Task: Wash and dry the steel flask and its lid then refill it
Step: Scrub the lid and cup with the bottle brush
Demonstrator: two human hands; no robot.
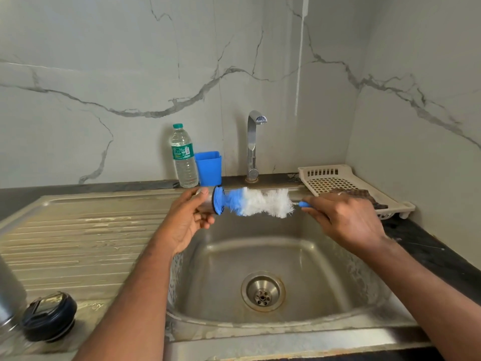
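Note:
A bottle brush (256,203) with blue and white bristles lies level in the air over the back of the steel sink (260,259). My right hand (343,217) grips its thin blue handle. My left hand (187,217) curls its fingers round the other end, at the blue disc tip. The steel flask (9,290) stands at the far left edge on the draining board, only partly in view. Its black lid (48,316) sits beside it on the board.
A tap (253,144) stands behind the sink with no water running. A clear water bottle (183,156) and a blue cup (208,168) stand at the back wall. A cream plastic rack (338,183) holding a dark scrubber lies at the back right.

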